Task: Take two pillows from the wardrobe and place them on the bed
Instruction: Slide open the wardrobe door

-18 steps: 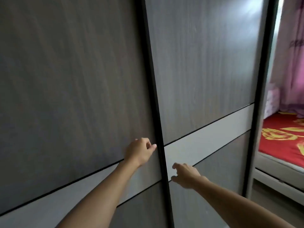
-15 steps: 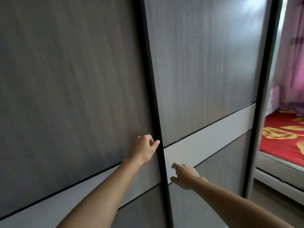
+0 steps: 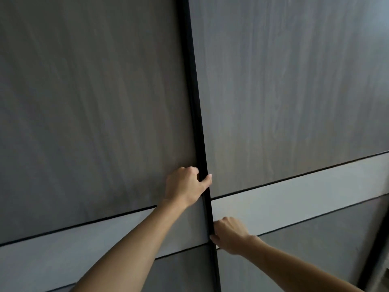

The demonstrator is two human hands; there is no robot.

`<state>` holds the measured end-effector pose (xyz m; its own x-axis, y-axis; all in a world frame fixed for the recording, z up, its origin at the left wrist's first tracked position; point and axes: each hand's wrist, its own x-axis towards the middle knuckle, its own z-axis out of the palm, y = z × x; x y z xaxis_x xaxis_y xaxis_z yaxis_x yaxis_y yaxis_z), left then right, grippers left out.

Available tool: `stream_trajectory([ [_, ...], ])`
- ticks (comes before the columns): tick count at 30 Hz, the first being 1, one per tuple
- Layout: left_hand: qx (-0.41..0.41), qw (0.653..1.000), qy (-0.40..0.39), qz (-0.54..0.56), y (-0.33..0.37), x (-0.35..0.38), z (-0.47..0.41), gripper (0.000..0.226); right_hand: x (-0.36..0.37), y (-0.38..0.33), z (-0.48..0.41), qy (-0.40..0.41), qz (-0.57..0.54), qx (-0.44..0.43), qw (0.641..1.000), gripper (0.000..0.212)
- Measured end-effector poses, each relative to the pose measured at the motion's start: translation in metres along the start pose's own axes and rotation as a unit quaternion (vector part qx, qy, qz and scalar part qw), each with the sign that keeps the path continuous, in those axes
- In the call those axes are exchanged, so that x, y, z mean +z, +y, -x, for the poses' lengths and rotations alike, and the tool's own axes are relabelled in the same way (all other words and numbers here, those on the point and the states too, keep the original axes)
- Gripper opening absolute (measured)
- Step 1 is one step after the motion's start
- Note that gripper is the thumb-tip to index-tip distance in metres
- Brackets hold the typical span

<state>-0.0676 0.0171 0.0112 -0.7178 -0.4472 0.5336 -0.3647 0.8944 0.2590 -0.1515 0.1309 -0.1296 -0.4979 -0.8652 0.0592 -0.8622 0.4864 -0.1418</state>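
Both hands curl their fingers on the wardrobe's upright black door edge (image 3: 200, 133), left hand (image 3: 185, 187) at twelve o'clock of right hand (image 3: 228, 234); the pillows presumably lie hidden behind the closed grey wood-grain doors (image 3: 94, 112).

Two wardrobe doors are standing side by side before me, the left door (image 3: 88, 114) meeting the right door (image 3: 294, 98) at an upright edge strip (image 3: 196, 123). My left hand (image 3: 185, 187) is curling on that strip, above my right hand (image 3: 229, 233), which is touching it lower down.
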Motion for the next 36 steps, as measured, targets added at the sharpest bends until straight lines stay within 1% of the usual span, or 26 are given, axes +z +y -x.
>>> stream_trajectory([
  [5,-0.044,0.999,0.010,-0.001,-0.013,-0.009,0.015,0.057,0.007,-0.014,-0.003,-0.002,0.000,-0.066,0.998,0.028],
  [11,-0.084,0.996,0.014,-0.009,-0.048,-0.032,0.036,0.057,0.017,-0.053,-0.009,-0.006,-0.011,-0.128,0.992,0.029],
  [20,-0.137,0.989,0.025,-0.039,-0.118,-0.084,0.075,0.051,0.033,-0.141,-0.018,-0.023,-0.021,-0.178,0.984,0.034],
  [24,-0.149,0.987,0.024,-0.062,-0.160,-0.111,0.090,0.050,0.032,-0.191,-0.024,-0.011,-0.011,-0.191,0.982,0.035],
  [27,-0.137,0.986,0.026,-0.093,-0.194,-0.134,0.099,0.049,0.034,-0.227,-0.031,0.018,0.013,-0.213,0.977,0.036],
  [30,-0.121,0.982,0.045,-0.140,-0.227,-0.153,0.111,0.046,0.034,-0.258,-0.035,0.078,0.031,-0.243,0.967,0.025],
  [33,-0.084,0.974,0.104,-0.182,-0.259,-0.169,0.127,0.041,0.034,-0.282,-0.035,0.151,0.060,-0.286,0.944,0.014],
  [36,-0.038,0.951,0.163,-0.260,-0.292,-0.186,0.142,0.054,0.035,-0.300,-0.036,0.216,0.091,-0.320,0.918,0.016],
])
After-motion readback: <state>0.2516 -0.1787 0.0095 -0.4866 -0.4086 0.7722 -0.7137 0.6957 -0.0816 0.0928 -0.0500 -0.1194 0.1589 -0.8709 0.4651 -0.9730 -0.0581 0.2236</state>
